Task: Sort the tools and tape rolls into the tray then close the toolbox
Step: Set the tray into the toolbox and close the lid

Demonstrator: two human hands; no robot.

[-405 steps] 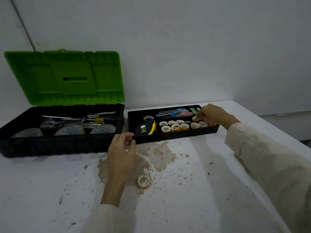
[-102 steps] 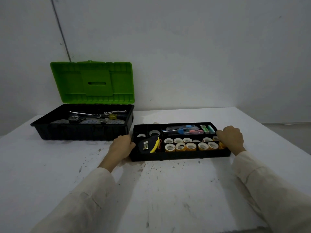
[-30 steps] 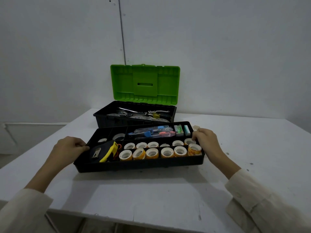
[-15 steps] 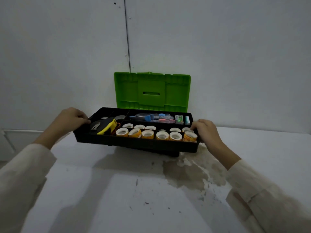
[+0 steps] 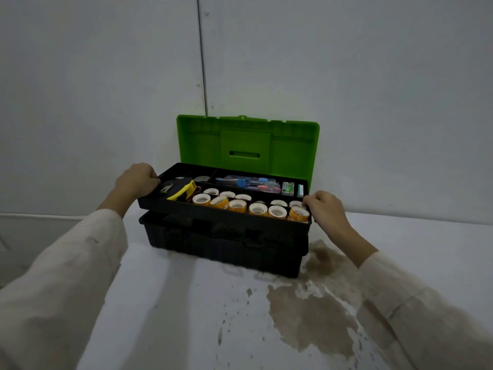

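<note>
A: How far along does this look?

B: Well on, I'd judge. The tray is loaded: a row of tape rolls along its near side, a yellow and black tape measure at the left end, and a cluster of small tools in the long back compartment. Nothing loose shows on the counter.

A: Where is the tray now?

B: Directly above the black toolbox, held just over its rim and tilted a little, the left end higher. It isn't seated; a gap shows under the left side.

A: And the hands?

B: The left hand has its grip closed on the tray's left end wall. The right hand has fingers curled over the right end, beside the last roll. Both carry it.

A: What's left?

B: Lowering the tray until it sits level in the box, then bringing down the green lid, which stands upright against the wall.

A: How does the tray look?

B: Black plastic, shallow, divided into compartments, fairly full. The rolls stand packed but loose, so a tilt could shift them.
</note>
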